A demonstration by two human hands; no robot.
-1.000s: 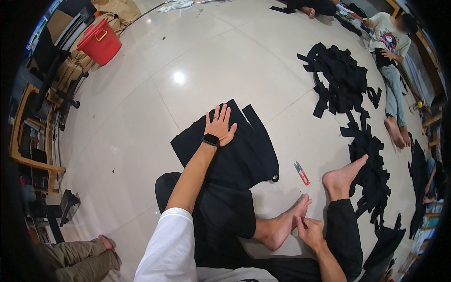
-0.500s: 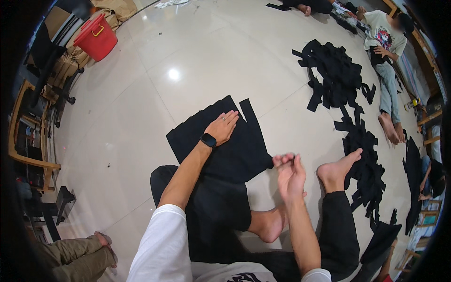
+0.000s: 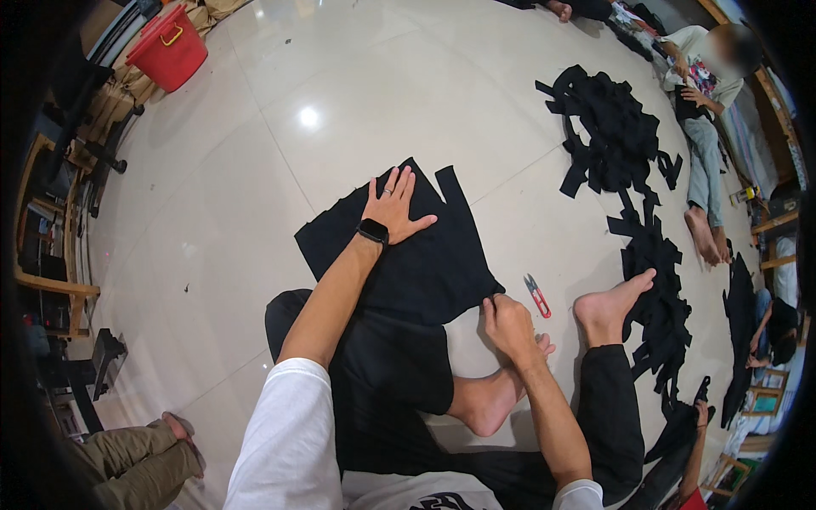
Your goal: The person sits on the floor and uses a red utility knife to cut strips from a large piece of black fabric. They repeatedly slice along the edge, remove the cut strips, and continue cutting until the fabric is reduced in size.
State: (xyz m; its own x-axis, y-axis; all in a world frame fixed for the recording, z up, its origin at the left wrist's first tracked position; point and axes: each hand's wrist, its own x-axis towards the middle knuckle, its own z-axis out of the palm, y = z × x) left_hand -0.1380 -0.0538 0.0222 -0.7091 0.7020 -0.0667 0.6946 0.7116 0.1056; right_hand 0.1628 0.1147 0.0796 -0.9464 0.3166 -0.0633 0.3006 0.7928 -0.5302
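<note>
A black fabric piece (image 3: 421, 272) lies over the floor in front of me, its near edge by my bent leg. A slit at the far end leaves a narrow strip (image 3: 456, 197) apart on its right side. My left hand (image 3: 394, 206), with a watch at the wrist, rests flat on the cloth, fingers spread toward the far edge. My right hand (image 3: 511, 325) pinches the cloth's right near corner between thumb and finger. Just right of that hand, red-handled thread snips (image 3: 538, 297) lie on the floor.
Heaps of black fabric strips (image 3: 605, 127) (image 3: 659, 272) lie to the right, one beside my right foot (image 3: 614, 306). A red bucket (image 3: 170, 49) stands far left near wooden frames. Other people sit along the right side, and another person's legs (image 3: 140, 463) show lower left.
My right hand has turned over from palm-up and now grips the cloth's corner. The snips now show on the floor beside it. My left hand has spread its fingers and shifted slightly left.
</note>
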